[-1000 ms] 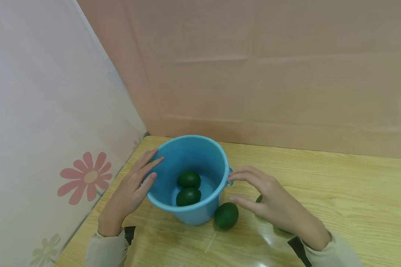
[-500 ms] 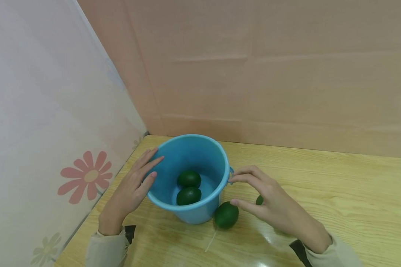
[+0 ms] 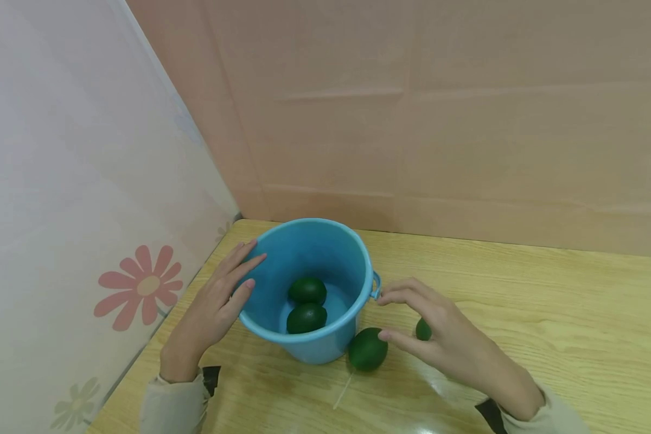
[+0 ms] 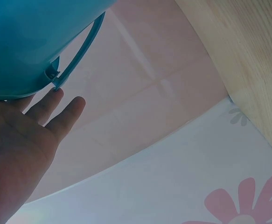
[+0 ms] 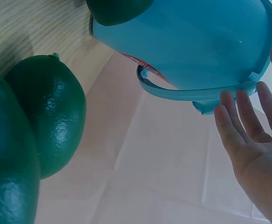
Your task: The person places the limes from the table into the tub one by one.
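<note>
A light-blue bucket (image 3: 320, 351) stands upright on the table, with two dark green oval fruits (image 3: 307, 319) lying at its bottom. My left hand (image 3: 214, 304) rests at the bucket's left rim, fingers fairly straight. To the bucket's right, my right hand (image 3: 439, 328) is spread, holding nothing; its fingertips are close to the blue handle (image 3: 377, 285). Under its thumb another green fruit (image 3: 367, 351) lies against the bucket's base. One more fruit (image 3: 424, 329) is partly hidden behind that hand. The right wrist view shows green fruits (image 5: 52, 116) lying close together at left.
The wood-grain table (image 3: 548, 313) stretches away to the right. A pinkish sheet (image 3: 439, 120) hangs behind it. At the left, a white sheet with flower prints (image 3: 137, 288) borders the table edge.
My right hand has drifted slightly right, away from the bucket's handle, which shows more now. The left hand, bucket and fruits stay in place.
</note>
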{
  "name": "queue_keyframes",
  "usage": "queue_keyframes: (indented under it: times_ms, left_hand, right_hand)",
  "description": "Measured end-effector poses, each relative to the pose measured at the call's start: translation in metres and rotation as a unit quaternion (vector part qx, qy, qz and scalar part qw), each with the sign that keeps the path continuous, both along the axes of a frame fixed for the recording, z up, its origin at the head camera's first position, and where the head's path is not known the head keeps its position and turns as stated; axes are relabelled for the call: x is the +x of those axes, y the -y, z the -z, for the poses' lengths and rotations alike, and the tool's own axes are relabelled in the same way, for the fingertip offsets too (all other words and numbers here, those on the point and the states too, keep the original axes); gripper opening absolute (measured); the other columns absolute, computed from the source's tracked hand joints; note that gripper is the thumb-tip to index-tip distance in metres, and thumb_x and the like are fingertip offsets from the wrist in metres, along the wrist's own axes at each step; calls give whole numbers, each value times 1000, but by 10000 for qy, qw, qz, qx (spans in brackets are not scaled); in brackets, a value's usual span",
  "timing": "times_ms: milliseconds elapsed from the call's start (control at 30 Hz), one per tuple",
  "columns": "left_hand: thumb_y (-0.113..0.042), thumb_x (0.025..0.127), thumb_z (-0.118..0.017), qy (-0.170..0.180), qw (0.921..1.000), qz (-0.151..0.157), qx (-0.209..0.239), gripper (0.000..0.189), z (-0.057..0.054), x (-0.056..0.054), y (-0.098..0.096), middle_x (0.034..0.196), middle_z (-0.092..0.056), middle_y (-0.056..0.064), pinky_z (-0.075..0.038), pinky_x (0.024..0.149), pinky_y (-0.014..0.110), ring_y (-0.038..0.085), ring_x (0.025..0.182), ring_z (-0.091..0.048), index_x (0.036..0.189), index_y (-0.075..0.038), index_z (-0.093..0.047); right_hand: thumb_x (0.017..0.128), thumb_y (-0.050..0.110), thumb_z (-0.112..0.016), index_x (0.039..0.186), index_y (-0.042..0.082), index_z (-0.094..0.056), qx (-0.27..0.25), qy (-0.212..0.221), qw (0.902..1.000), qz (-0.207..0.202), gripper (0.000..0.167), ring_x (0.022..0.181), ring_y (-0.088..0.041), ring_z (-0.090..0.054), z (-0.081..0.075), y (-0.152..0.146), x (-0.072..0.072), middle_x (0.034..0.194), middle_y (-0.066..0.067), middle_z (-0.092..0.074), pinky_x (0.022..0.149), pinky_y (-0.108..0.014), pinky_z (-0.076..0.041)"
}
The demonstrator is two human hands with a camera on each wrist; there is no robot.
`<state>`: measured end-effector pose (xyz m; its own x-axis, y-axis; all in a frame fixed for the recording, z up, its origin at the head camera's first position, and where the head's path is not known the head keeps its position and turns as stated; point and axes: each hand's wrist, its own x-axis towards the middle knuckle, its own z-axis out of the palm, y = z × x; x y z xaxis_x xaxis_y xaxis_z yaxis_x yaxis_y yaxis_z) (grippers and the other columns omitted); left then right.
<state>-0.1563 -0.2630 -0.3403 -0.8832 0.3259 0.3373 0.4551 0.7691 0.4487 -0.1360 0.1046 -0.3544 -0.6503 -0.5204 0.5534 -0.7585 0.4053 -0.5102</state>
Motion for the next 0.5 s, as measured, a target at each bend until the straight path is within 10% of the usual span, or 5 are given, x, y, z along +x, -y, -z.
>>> queue_keyframes:
  times_ms: [500]
  left_hand:
    - [-22,105,-45,-3,10000,1,6,44,0,0,0,164,-27,3,-34,108,70,37,153,-18,149,-15,-47]
  right_hand:
    - [80,15,-82,122,22,-61,-181,-120,9996,-197,47,116,-14,-61,17,4,0,123,7,-62,99,-18,-49]
